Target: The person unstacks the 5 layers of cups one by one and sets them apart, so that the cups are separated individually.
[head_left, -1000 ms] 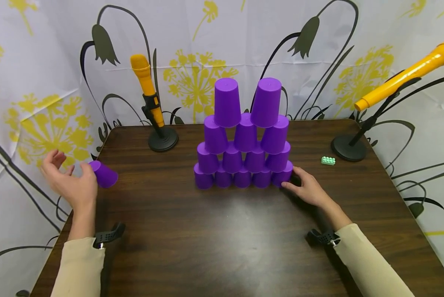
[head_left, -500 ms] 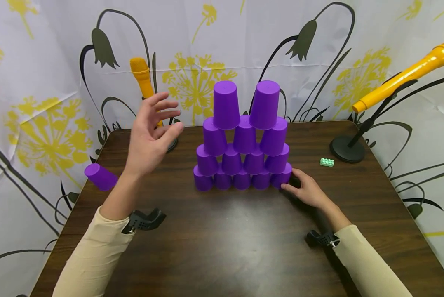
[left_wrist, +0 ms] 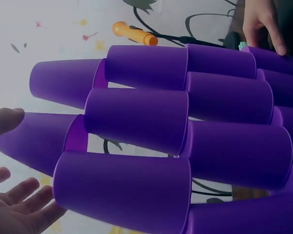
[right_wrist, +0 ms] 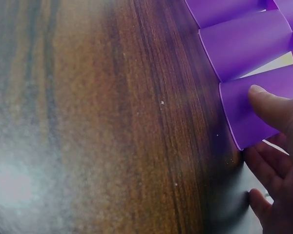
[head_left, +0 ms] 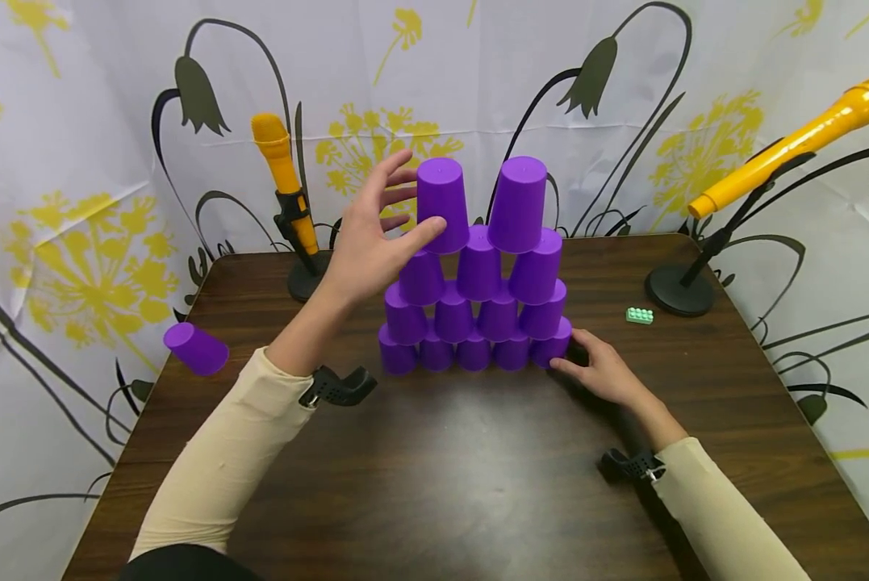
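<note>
Upside-down purple cups stand in a stepped wall, two cups side by side on its top row. Around the upper-left cup (head_left: pixel 441 194) my left hand (head_left: pixel 376 242) has its fingers spread, thumb in front and the other fingers to the left. In the left wrist view the thumb (left_wrist: pixel 7 121) overlaps that cup's side while the fingers are spread apart; whether they touch it I cannot tell. My right hand (head_left: pixel 604 371) holds the bottom row's rightmost cup (right_wrist: pixel 249 109), thumb on its front and fingers behind, partly hidden. The other top cup (head_left: pixel 519 206) stands untouched.
A loose purple cup (head_left: pixel 196 349) lies on its side at the table's left edge. One yellow microphone on a stand (head_left: pixel 282 161) is at back left, another yellow microphone (head_left: pixel 790 149) at back right. A mint toy brick (head_left: pixel 639 315) lies near the right stand.
My left hand has left the lying cup at the left edge and moved right and up to the upper-left cup of the stack. The right hand stays at the bottom-right cup.
</note>
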The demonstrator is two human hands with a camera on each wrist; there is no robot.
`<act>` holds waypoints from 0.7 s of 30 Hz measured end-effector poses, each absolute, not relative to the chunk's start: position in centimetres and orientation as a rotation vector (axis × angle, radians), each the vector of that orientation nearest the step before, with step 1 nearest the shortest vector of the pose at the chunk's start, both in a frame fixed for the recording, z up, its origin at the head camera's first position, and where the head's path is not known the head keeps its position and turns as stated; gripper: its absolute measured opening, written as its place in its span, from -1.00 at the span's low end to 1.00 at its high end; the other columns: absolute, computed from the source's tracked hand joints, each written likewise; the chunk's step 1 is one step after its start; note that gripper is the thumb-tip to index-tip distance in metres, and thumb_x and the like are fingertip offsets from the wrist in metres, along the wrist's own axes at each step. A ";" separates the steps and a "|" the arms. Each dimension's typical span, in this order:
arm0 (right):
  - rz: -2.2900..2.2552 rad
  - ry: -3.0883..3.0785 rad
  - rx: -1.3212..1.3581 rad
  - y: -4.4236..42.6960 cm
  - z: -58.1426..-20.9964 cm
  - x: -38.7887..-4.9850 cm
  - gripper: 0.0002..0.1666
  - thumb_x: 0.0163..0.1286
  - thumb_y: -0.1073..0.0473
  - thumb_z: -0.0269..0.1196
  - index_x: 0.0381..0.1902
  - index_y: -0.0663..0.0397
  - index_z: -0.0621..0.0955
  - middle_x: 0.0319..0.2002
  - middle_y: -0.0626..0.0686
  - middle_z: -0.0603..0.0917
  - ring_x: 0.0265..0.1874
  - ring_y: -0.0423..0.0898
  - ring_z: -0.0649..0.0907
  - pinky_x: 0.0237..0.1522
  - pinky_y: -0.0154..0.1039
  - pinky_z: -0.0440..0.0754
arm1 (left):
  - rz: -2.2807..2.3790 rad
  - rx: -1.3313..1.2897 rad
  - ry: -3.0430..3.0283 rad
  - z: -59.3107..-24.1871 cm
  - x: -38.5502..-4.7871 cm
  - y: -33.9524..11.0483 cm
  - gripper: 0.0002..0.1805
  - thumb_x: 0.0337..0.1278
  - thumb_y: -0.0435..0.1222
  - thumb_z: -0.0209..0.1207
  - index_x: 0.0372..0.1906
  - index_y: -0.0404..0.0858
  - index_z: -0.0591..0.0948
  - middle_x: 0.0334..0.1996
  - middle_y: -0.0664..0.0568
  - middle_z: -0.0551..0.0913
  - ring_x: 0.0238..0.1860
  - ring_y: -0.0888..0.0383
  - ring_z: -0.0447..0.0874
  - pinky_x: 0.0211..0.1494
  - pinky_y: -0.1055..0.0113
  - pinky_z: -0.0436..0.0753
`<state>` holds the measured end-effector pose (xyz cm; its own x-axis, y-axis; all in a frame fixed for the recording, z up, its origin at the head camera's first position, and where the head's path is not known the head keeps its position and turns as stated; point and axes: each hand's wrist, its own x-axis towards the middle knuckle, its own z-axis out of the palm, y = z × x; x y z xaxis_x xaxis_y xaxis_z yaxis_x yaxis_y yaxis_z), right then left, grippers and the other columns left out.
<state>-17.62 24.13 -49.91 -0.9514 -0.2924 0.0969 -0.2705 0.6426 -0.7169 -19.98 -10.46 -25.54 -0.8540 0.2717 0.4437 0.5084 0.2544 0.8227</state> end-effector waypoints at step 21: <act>-1.229 2.812 -0.486 24.2 -50.0 -17.7 -0.22 0.31 -0.01 0.36 0.40 0.16 0.37 0.25 0.24 0.51 0.28 0.21 0.44 0.27 0.20 0.33 | -1.718 -0.752 -2.129 -25.6 -19.0 -10.0 -0.29 0.12 -0.49 0.28 0.39 -0.36 0.29 0.10 -0.21 0.51 0.05 0.01 0.54 0.08 0.12 0.58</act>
